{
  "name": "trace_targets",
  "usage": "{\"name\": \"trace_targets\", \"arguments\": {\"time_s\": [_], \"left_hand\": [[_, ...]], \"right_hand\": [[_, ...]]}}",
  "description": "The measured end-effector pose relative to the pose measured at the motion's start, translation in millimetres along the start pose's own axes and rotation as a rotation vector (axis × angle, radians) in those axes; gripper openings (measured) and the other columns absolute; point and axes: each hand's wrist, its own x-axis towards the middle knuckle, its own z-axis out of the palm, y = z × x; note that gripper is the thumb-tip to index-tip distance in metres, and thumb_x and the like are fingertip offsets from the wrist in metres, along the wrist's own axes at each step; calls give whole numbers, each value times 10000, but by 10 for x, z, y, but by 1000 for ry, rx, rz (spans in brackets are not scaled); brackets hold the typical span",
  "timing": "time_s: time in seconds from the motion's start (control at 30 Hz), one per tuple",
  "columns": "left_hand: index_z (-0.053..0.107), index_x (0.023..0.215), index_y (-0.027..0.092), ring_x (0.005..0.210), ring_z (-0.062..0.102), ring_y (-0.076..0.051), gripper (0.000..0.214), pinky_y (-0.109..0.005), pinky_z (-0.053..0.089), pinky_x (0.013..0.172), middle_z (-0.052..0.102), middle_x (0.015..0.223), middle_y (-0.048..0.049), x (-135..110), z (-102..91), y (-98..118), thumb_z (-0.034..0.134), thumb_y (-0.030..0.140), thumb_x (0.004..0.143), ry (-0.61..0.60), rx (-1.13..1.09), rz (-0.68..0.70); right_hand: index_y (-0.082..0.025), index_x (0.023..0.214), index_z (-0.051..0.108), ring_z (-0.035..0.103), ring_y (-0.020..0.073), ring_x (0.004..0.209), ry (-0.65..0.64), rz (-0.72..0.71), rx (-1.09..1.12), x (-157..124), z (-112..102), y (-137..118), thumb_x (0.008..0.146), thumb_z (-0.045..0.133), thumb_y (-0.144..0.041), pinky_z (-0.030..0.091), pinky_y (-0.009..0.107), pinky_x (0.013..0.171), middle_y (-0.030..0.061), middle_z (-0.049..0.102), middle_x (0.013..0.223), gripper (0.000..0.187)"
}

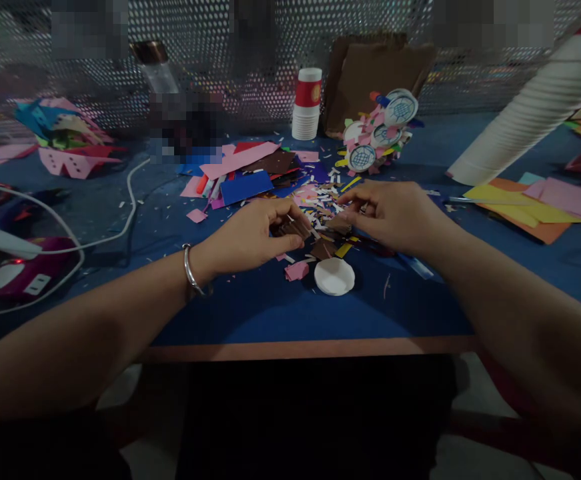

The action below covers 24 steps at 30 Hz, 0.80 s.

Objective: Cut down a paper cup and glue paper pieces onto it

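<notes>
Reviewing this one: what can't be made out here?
All in the head view:
- Left hand: whether it grips the paper scraps; the hand itself covers the contact.
- Right hand: same, hidden by the hand.
- Tilted cup stack: far end, cut off by the upper right corner.
- Red cup: emblem, too small.
- Clear container: lower part, hidden by pixelation.

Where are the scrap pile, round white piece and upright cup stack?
Scrap pile (pixel 323 202): head view, white scraps between the hands.
Round white piece (pixel 334 277): head view, middle of its face.
Upright cup stack (pixel 306 103): head view, near its middle.
</notes>
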Motion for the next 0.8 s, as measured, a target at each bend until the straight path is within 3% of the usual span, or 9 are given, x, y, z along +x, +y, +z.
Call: {"name": "trace_targets", "arguments": {"time_s": [0.17, 0.27, 0.37, 0.57, 0.7, 0.8], "left_hand": [[816, 929, 222, 754, 660, -179, 58, -298, 457, 734, 789, 883, -35, -10, -32, 8, 778, 239, 889, -27, 179, 21], [831, 912, 237, 726, 597, -176, 50, -297, 400, 709, 764, 856, -28, 3, -53, -38, 798, 225, 875, -7, 315, 70], [842, 955, 230, 709, 549, -169, 77, -303, 370, 690, 741, 884, -45, 15, -60, -78, 806, 249, 889, 97, 367, 111], [817, 1010, 195, 663, 540, -137, 128, -302, 382, 654, 752, 909, -39, 2, -11, -49, 779, 276, 917, 190, 300, 94], [767, 1176, 179, 781, 660, -152, 286, -287, 469, 705, 789, 1064, -74, 16, 64, -31, 805, 271, 908, 222, 146, 93], [710, 1260, 166, 833, 710, -172, 415, -286, 519, 706, 792, 1140, -113, 53, 136, -45, 840, 306, 892, 195, -5, 67]], "right_hand": [[-224, 1091, 789, 714, 340, 1025, -87, -110, -139, 34, 87, 127, 973, 661, -460, 493, 442, 828, 138, 771, 1070, 293], [-236, 1082, 777, 713, 339, 1006, -70, -97, -141, 38, 116, 159, 973, 665, -510, 498, 445, 806, 143, 766, 1090, 316], [-233, 1075, 780, 707, 320, 947, -70, -96, -73, 48, 119, 140, 949, 707, -493, 499, 443, 790, 136, 773, 1058, 299], [-248, 961, 786, 654, 215, 755, -42, -77, 141, 47, 50, 55, 877, 745, -298, 498, 382, 729, 51, 759, 899, 106], [-237, 942, 791, 584, 174, 658, -23, -81, 350, -15, 1, -33, 891, 750, -339, 438, 349, 647, 10, 692, 742, 121], [-213, 946, 797, 577, 167, 672, 39, -105, 494, -75, -7, -135, 887, 791, -388, 426, 343, 643, 23, 712, 774, 186]]}}
